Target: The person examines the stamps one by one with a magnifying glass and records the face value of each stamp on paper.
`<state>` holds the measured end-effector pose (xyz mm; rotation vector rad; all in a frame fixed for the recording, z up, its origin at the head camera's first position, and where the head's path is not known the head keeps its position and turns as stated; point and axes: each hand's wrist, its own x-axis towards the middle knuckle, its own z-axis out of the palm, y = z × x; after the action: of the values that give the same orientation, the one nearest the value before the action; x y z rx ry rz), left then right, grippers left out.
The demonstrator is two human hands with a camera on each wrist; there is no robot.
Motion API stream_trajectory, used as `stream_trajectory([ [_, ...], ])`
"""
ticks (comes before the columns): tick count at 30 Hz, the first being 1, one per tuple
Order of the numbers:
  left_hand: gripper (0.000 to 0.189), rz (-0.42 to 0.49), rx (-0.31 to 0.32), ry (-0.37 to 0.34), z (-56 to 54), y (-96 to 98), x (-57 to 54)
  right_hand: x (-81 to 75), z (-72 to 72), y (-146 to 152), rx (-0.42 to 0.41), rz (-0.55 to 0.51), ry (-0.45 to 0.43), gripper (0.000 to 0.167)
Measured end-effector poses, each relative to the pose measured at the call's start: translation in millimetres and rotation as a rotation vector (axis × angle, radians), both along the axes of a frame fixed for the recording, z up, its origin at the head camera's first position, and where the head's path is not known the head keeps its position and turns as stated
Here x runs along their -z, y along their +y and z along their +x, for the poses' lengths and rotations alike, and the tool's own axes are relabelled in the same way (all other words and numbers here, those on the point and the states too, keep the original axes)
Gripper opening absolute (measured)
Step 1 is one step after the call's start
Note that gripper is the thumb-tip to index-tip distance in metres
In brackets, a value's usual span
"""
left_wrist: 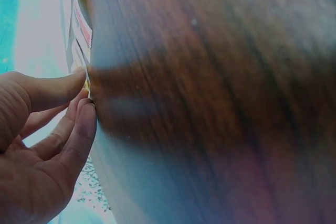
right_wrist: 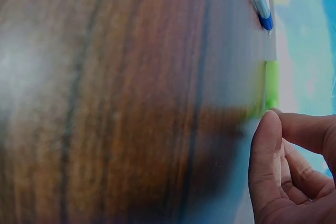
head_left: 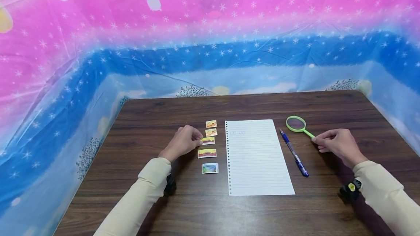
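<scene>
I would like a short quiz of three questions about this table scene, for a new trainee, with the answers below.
1. True or false: the pen lies between the sheet of paper and the magnifying glass.
2. How many stamps are in the column left of the paper?
3. Which part of the magnifying glass does the right hand pinch? A) the lens B) the handle end C) the rim

Key
1. True.
2. Five; the left hand pinches the third stamp from the far end.
3. B.
</scene>
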<state>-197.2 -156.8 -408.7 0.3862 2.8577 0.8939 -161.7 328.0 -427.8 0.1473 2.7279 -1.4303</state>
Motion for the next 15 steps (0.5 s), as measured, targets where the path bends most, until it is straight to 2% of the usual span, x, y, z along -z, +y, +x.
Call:
stream_trajectory([
  [9,0.014,0.029,0.028,0.031,3.0,-4.4,-4.4,-0.9,1.9,1,0.005,-0.002,0.018,0.039],
  [15,0.016,0.058,0.062,0.059,10.3,-0.1,-15.8,-7.8,5.9,-3,-0.003,0.036,0.047,0.041],
])
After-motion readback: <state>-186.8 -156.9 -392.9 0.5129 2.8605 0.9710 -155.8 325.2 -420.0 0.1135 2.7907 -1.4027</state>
